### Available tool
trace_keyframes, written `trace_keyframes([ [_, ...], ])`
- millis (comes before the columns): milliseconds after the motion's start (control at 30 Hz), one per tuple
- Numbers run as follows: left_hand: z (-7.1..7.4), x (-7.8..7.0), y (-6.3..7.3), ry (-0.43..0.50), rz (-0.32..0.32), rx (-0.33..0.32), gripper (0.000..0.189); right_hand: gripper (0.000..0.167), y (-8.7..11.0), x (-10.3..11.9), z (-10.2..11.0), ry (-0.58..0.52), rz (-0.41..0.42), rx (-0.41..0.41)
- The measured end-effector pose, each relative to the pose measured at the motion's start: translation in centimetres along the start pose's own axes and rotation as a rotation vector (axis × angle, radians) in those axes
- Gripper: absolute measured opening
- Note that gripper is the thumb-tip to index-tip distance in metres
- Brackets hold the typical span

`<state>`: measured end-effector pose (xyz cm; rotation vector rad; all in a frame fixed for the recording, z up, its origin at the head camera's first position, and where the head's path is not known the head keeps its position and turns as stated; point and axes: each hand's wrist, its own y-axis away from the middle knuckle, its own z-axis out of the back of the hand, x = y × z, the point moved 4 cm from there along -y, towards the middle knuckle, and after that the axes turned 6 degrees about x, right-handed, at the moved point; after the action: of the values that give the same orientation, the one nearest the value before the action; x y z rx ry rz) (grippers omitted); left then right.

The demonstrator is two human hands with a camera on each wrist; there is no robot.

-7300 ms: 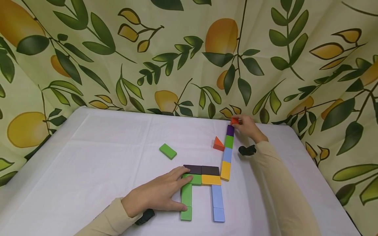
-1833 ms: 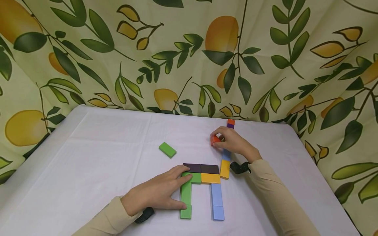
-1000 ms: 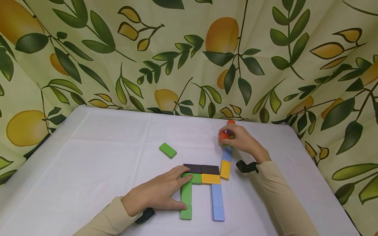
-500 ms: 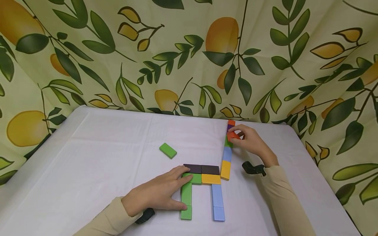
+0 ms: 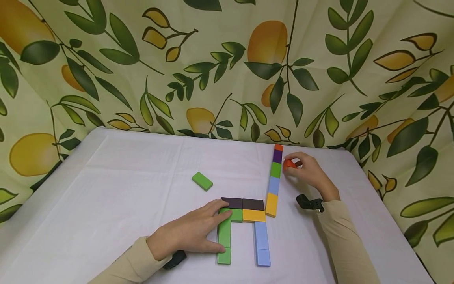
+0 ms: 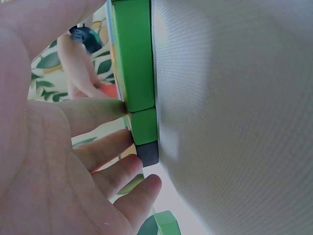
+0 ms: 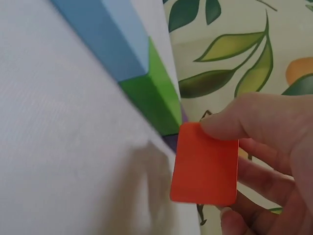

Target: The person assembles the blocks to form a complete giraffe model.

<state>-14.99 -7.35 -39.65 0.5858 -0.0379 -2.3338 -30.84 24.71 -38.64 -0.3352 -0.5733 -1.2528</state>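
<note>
My right hand point(image 5: 308, 171) pinches a red triangular block point(image 5: 289, 165) between thumb and fingers, just right of a slanting column of blocks. In the right wrist view the block's flat face point(image 7: 205, 166) shows, raised off the cloth. From far to near, the column has a small red block point(image 5: 278, 147), a purple block point(image 5: 278, 156), a green block point(image 5: 275, 170), a light blue block point(image 5: 274, 185) and a yellow block point(image 5: 271, 205). My left hand point(image 5: 188, 230) rests with extended fingers against the left side of a table-shaped block layout, touching its green blocks point(image 6: 134, 58).
Two dark blocks point(image 5: 253, 204) top the layout, over a yellow block point(image 5: 253, 215). Light blue blocks point(image 5: 261, 236) form its right leg. A loose green block point(image 5: 202, 181) lies on the white cloth point(image 5: 117, 185). A fruit-patterned curtain point(image 5: 213, 79) hangs behind.
My right hand let go of the small red block at the column's far end, picked up the triangular block left of the column and carried it across to the right. My left hand stayed put.
</note>
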Motion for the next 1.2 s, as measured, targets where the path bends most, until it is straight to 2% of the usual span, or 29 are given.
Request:
trace_keyframes([
  [100, 0.0, 0.0, 0.0, -0.01, -0.004, -0.007, 0.079, 0.041, -0.1, -0.3, -0.1, -0.008, -0.027, 0.003],
  [300, 0.0, 0.0, 0.0, 0.001, 0.003, -0.006, 0.08, 0.044, -0.1, -1.3, -0.3, -0.038, -0.103, 0.058],
  [500, 0.0, -0.1, 0.0, 0.01, 0.008, 0.0, 0.081, 0.046, 0.0, -1.8, -0.4, -0.066, -0.122, 0.091],
  [800, -0.1, 0.0, 0.0, 0.006, 0.003, 0.001, 0.08, 0.059, 0.0, -2.5, -0.4, -0.027, -0.185, 0.065],
  [967, 0.0, -0.1, 0.0, 0.003, -0.002, 0.0, 0.08, 0.055, 0.0, -2.9, -0.4, -0.068, -0.206, 0.034],
  [1100, 0.1, -0.1, 0.0, 0.003, -0.004, -0.003, 0.079, 0.051, 0.1, -2.9, -0.3, -0.087, -0.192, 0.024],
  [1200, 0.0, -0.1, 0.0, 0.008, -0.001, 0.001, 0.08, 0.048, 0.1, -2.9, -0.2, -0.059, -0.156, 0.024],
])
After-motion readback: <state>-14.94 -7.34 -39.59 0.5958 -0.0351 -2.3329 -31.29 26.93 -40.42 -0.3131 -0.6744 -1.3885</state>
